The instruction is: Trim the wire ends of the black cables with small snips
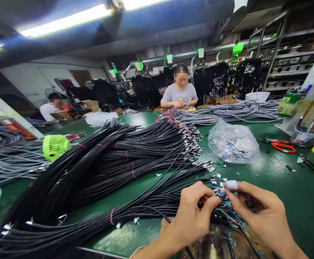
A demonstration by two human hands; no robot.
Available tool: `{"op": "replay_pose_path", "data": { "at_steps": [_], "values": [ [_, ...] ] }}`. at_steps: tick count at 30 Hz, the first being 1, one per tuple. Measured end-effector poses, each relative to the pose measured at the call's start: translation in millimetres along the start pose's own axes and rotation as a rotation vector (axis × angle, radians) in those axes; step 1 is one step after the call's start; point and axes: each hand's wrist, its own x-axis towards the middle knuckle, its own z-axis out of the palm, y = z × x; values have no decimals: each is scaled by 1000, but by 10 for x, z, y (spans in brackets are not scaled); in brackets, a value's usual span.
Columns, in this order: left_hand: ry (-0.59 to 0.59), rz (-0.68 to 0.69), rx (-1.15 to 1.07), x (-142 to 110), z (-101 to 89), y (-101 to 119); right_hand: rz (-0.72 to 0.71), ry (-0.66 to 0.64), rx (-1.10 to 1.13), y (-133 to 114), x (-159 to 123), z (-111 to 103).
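Fingers [212, 202] of the left hand [191, 216] pinch thin coloured wire ends [228, 210] at 6 o'clock; the right hand [259, 212], one fingertip capped white, pinches them too. Black cable bundles [113, 169] fan toward 9 o'clock on the green counter [294, 194]. A plastic bag [233, 142] lies at 1 o'clock; a seated person [180, 91] at 12.

No legible text, seemingly.

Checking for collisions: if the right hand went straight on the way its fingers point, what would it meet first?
Probably the left hand: the right hand points left across the cable ends, fingertips nearly touching.
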Motion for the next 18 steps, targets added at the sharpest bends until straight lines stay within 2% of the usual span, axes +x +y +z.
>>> {"op": "replay_pose_path", "data": {
  "at_steps": [3, 8, 12, 18],
  "values": [
    [-5, 69, -3, 7, -35, 15, 85, 59, 14, -19, 77, -39],
    [17, 59, -3, -9, -17, 14, 2, -36, 9, -35, 47, -56],
    [33, 41, -16, -17, -3, 1, -43, -51, 14, -8, 14, -47],
    [-82, 91, 4, 12, -64, 14, -72, -129, 14, 7, 71, -112]
  ]
}}
